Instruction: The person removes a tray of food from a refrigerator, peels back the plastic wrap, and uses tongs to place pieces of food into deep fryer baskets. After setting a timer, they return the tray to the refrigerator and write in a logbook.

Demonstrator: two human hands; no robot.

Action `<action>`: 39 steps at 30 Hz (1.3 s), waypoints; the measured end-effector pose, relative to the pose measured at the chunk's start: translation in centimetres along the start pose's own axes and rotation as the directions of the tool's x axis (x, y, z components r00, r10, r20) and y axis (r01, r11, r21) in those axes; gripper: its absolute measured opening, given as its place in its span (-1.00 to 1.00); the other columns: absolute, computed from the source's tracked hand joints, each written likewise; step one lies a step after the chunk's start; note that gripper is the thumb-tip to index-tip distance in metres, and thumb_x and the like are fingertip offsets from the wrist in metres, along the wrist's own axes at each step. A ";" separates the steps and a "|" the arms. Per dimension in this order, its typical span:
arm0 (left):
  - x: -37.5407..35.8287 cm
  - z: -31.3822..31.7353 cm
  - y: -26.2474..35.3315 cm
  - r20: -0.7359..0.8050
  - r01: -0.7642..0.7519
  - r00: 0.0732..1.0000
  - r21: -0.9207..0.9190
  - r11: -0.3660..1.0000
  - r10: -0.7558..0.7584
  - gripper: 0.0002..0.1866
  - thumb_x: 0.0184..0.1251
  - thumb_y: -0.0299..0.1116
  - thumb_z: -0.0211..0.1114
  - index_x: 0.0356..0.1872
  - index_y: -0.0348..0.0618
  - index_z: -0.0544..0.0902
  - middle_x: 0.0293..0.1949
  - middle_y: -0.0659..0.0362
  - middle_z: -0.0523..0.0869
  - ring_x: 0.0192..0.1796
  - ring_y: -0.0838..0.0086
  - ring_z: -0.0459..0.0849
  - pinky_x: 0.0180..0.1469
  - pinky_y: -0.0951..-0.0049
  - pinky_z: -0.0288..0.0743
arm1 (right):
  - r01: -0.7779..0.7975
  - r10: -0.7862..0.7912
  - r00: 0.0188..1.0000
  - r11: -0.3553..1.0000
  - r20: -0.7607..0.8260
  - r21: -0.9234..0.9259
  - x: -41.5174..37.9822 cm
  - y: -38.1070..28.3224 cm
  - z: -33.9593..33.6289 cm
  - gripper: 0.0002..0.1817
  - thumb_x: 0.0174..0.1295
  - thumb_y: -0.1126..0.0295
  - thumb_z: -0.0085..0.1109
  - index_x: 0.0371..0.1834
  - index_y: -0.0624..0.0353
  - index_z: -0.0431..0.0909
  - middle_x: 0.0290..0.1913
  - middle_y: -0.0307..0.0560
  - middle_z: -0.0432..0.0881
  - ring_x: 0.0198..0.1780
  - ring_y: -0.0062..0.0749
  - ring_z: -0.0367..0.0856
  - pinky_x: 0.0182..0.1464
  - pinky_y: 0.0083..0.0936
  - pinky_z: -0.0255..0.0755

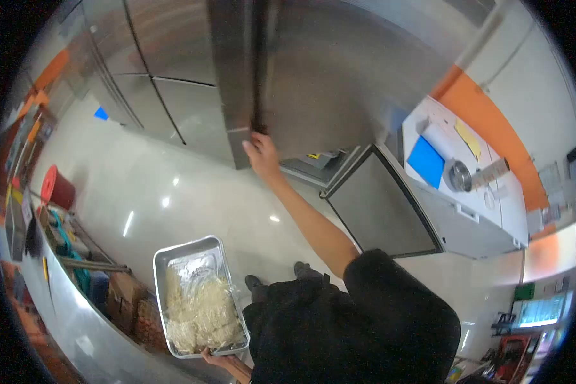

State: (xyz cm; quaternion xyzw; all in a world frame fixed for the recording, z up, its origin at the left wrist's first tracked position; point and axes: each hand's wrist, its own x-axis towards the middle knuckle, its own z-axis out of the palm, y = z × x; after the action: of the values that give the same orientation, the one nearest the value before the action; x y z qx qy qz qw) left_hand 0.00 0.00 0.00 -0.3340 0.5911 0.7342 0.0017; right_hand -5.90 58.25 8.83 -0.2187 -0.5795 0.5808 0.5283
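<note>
My left hand (219, 360) grips the near edge of a metal tray (162, 307); part of the hand is under the rim. Pale noodle-like food (205, 313) under clear plastic wrap lies in the tray. My right hand (261, 153) is at the lower edge of a large stainless steel door (352, 77), its fingers bent around the edge by the dark gap. Below that door, a lower cabinet door (384, 205) stands open, with a dim compartment (320, 168) beside it.
A white counter (502, 221) at the right bears a blue sheet (425, 162), a metal bowl (459, 175) and a cylindrical container (491, 174). A red bucket (59, 187) stands on the floor at the left. A steel worktop (77, 320) runs along the lower left, near the tray.
</note>
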 end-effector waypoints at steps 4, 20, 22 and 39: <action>-6.4 3.5 -6.3 0.199 0.185 0.968 -0.143 0.972 -0.155 -0.46 -0.08 -0.17 0.10 -0.01 -0.20 0.43 -0.05 0.05 0.47 -0.02 0.18 0.44 -0.01 0.14 0.34 | 0.001 0.070 0.988 0.888 0.138 -0.459 6.2 -3.3 -7.9 -0.59 0.10 0.22 0.22 -0.07 0.27 0.48 -0.16 0.09 0.59 -0.19 -0.20 0.62 -0.16 -0.31 0.47; -14.4 7.5 4.9 0.183 0.096 0.978 0.028 0.995 -0.099 -0.54 -0.09 -0.23 0.06 -0.10 -0.25 0.43 -0.18 0.06 0.51 -0.12 0.20 0.53 -0.09 0.19 0.46 | -0.767 0.039 0.610 -0.223 -0.791 -0.602 -28.6 -19.8 -54.9 -0.38 0.21 -0.18 -0.21 -0.28 0.25 0.50 -0.32 0.17 0.60 -0.19 0.09 0.55 -0.17 -0.10 0.35; -14.1 7.7 5.0 0.231 0.091 0.968 0.058 0.994 -0.102 -0.55 -0.12 -0.26 0.07 -0.13 -0.26 0.43 -0.21 0.07 0.51 -0.16 0.22 0.55 -0.13 0.23 0.48 | -0.765 0.017 0.609 -0.251 -0.793 -0.593 -28.1 -20.5 -51.0 -0.36 0.23 -0.19 -0.24 -0.31 0.29 0.48 -0.35 0.18 0.60 -0.19 0.12 0.54 -0.17 -0.10 0.35; -2.4 3.0 6.1 0.345 0.266 0.918 -0.167 0.949 -0.196 -0.53 -0.08 -0.29 0.02 -0.09 -0.33 0.42 -0.19 -0.01 0.56 -0.21 0.17 0.61 -0.20 0.20 0.55 | -0.524 0.410 0.785 0.041 -0.464 -0.851 -31.4 -12.1 -25.3 -0.61 0.20 0.22 0.06 -0.19 0.41 0.32 -0.37 0.25 0.55 -0.29 0.13 0.55 -0.25 -0.17 0.42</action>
State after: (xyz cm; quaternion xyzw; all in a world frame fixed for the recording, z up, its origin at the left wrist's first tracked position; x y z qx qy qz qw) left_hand -2.05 1.72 6.73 -0.2747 0.4579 0.8320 0.1507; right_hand 31.30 39.42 2.66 -0.6956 -0.6770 0.2247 0.0852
